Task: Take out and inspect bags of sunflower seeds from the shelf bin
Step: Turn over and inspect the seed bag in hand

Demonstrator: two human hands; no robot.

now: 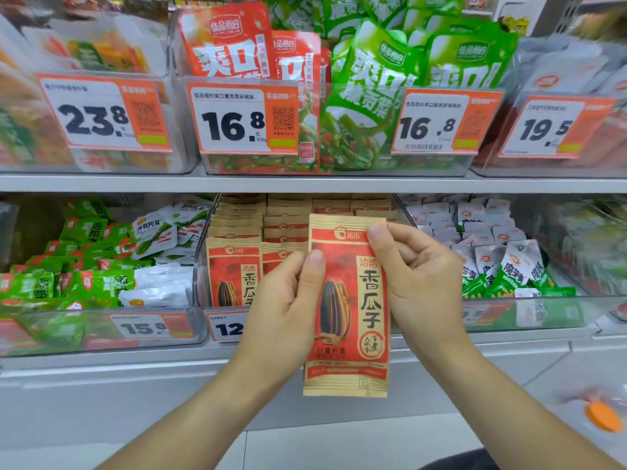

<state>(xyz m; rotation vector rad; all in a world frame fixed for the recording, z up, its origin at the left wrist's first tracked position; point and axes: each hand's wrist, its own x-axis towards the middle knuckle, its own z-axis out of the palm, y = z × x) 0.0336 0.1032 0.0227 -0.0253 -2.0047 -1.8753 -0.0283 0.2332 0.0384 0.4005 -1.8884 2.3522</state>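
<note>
- The left hand (288, 300) is holding the sunflower seed bag (347, 307) upright in front of the shelf, its grip clamped on the bag's left edge, thumb lying on the printed front and the other fingers hidden behind.
- The right hand (417, 279) is pinching the bag's upper right corner, thumb on the red band at the top and fingers curling behind.
- The bag is sitting out of the bin, held in the air between both hands and covering part of the bin's front.
- Behind it, the clear shelf bin (200, 266) is standing on the lower shelf, packed with rows of matching tan-and-red seed bags (234, 276), all upright.
- The left hand is blocking most of the bin's price tag (227, 325), so only "12" is showing.
- Left of the bin, green and white snack packets (101, 266) are lying loose in a neighbouring bin with a 15.8 tag (144, 329).
- Right of it, small white and green packets (502, 252) are filling another bin.
- On the upper shelf (305, 183), red pouches (234, 42) and green pouches (376, 79) are standing behind tags reading 23.8, 16.8, 16.8 and 19.5.
- A blurred orange object (602, 417) is showing at the lower right, near the pale floor.
</note>
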